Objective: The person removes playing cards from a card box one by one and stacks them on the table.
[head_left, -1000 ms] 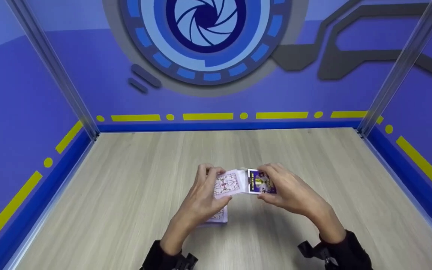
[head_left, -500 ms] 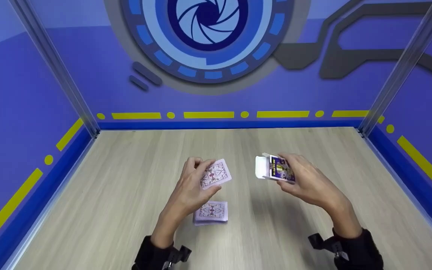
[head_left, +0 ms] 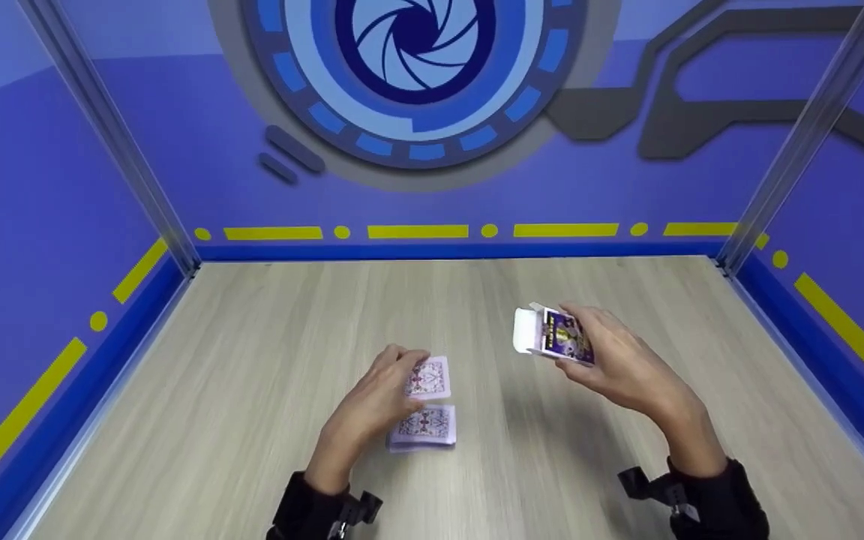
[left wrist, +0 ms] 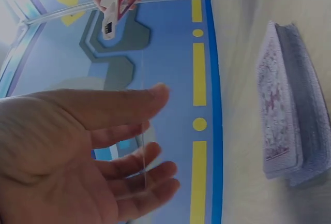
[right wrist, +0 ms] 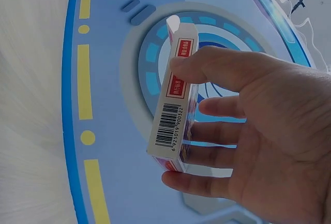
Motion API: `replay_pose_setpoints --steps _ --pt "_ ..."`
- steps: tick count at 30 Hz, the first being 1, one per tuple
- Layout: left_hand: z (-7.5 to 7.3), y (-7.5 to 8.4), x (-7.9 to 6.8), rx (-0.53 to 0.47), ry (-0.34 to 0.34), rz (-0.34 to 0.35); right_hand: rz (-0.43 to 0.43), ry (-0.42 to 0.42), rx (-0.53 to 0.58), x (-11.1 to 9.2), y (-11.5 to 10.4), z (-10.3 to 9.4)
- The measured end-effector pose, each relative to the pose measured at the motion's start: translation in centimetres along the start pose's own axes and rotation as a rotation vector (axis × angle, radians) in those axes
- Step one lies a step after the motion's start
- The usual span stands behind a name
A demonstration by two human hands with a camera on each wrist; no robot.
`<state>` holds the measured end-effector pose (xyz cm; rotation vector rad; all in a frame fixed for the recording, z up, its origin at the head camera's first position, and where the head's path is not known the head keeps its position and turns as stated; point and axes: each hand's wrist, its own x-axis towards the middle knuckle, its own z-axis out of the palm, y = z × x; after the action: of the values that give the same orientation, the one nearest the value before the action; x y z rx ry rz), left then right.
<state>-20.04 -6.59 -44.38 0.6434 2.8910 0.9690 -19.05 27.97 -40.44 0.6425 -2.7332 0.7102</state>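
My left hand (head_left: 373,397) pinches a pink-and-white patterned playing card (head_left: 430,377) by its edges, just beyond the deck of cards (head_left: 426,425) on the table. In the left wrist view, the card is only a thin edge-on line between thumb and fingers, and the deck (left wrist: 279,105) lies apart from the hand. My right hand (head_left: 619,367) holds a small card box (head_left: 568,335) in the air, its white end flap sticking out to the left. The right wrist view shows the box's barcoded side (right wrist: 169,123), with the thumb on one side and fingers on the other.
A pale wood-grain table (head_left: 289,337) lies beneath both hands. Blue printed panels (head_left: 177,150) with yellow dashes enclose it at the back and both sides. Metal posts (head_left: 109,135) stand at the back corners.
One second ago the card was at the box's mouth. My left hand has drawn it away leftward and then lowered it near the deck; my right hand has moved right with the box.
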Motion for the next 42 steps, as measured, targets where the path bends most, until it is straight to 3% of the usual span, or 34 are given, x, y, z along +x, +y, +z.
replay_pose_setpoints --steps 10,15,27,42 --pt "1.6 -0.2 0.2 0.111 -0.146 -0.032 0.006 -0.011 0.02 0.0 -0.1 0.1" --pt "2.4 -0.2 0.2 0.134 -0.165 -0.001 -0.002 -0.006 0.012 0.0 -0.1 0.3" --pt "3.9 -0.7 0.4 0.173 -0.187 0.001 0.001 -0.014 0.013 -0.1 -0.1 0.4" --pt "3.8 -0.5 0.5 0.169 -0.24 -0.038 -0.002 -0.008 0.011 -0.1 -0.2 0.4"
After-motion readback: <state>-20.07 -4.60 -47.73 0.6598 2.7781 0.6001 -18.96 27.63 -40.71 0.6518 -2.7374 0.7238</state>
